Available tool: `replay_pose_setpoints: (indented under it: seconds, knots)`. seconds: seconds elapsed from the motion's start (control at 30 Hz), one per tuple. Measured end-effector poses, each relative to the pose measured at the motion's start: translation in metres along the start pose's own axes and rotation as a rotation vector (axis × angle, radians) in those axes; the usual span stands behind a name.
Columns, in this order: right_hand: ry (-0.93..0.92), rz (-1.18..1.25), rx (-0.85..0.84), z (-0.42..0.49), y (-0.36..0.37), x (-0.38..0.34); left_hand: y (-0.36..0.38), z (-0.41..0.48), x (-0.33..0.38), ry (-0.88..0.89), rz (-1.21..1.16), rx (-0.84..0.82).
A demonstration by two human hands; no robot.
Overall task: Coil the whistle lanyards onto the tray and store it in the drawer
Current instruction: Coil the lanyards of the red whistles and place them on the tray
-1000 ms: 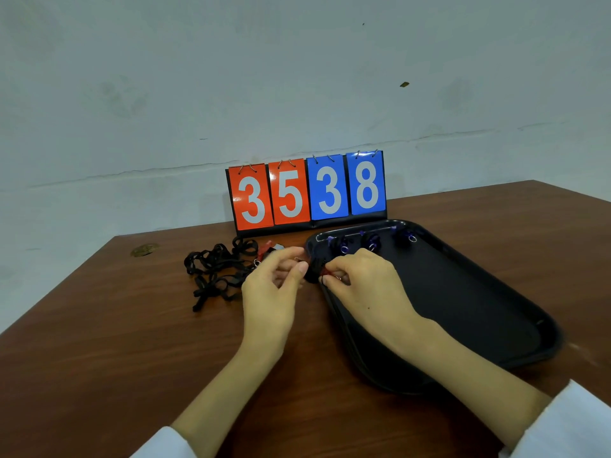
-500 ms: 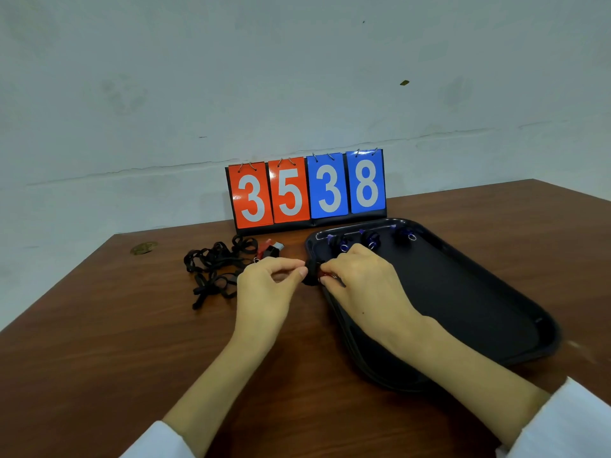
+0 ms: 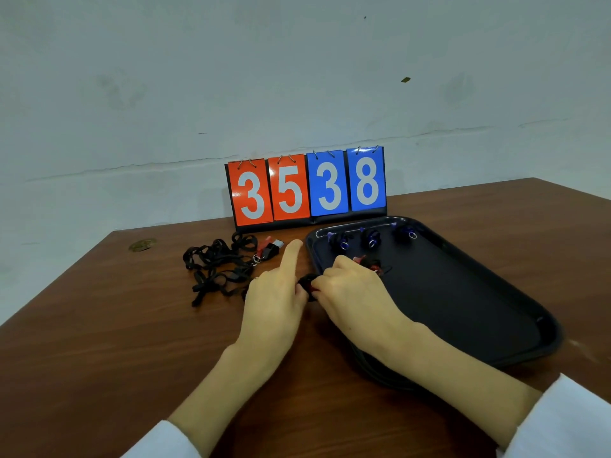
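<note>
head view: the left hand (image 3: 276, 297) has its index finger stretched straight out and the other fingers curled, thumb side pressed against a small black lanyard coil (image 3: 306, 284) at the near left rim of the black tray (image 3: 479, 312). the right hand (image 3: 350, 292) is closed, pinching the same coil from the other side. three coiled blue whistles (image 3: 370, 238) line the tray's far edge. a loose lanyard tangle (image 3: 218, 267) lies on the table (image 3: 99, 342), left of the hands.
</note>
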State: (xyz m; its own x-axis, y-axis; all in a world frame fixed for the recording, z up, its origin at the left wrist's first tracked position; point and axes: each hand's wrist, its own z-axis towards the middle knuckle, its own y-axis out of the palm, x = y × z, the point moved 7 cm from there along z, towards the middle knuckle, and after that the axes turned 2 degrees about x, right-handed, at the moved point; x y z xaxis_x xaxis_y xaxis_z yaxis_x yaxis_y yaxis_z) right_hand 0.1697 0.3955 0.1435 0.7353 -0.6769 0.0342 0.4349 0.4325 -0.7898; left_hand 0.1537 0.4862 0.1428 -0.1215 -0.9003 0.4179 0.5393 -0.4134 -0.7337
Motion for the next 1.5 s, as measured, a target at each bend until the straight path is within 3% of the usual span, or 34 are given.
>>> replay_pose_setpoints:
  seconds: [0.1,0.27,0.4,0.5,0.57,0.67,0.77,1.03,1.17,1.4,1.5]
  knots:
    - [0.062,0.053,-0.071,0.001,0.004,0.007,-0.003,0.001,-0.002,0.009,-0.111,0.044]
    - [0.196,0.211,-0.023,-0.001,-0.007,0.024,-0.005,0.007,-0.027,-0.333,-0.67,0.063]
    - [0.186,0.217,0.048,0.0,-0.014,0.025,0.013,0.002,-0.041,-0.591,-1.097,0.033]
    - [0.163,0.184,0.077,0.001,-0.017,0.02,0.023,-0.001,-0.042,-0.686,-1.267,0.004]
    - [0.144,0.163,0.097,0.002,-0.016,0.018,0.022,0.002,-0.036,-0.605,-1.203,-0.029]
    - [0.146,0.17,0.079,0.0,-0.013,0.021,0.005,0.01,-0.021,-0.258,-0.723,-0.027]
    - [0.127,0.173,0.082,-0.001,-0.016,0.022,-0.005,0.012,-0.01,-0.014,-0.434,0.034]
    - [0.103,0.183,0.09,0.0,-0.015,0.017,-0.014,0.011,-0.005,0.314,-0.08,0.118]
    - [0.13,0.181,0.087,0.0,-0.015,0.02,-0.003,0.01,-0.002,0.206,-0.136,0.011]
    - [0.134,0.179,0.087,0.0,-0.013,0.018,0.005,0.009,-0.035,-0.4,-0.772,0.036]
    - [0.143,0.185,0.101,-0.001,-0.012,0.017,0.006,0.009,-0.034,-0.405,-0.785,0.016]
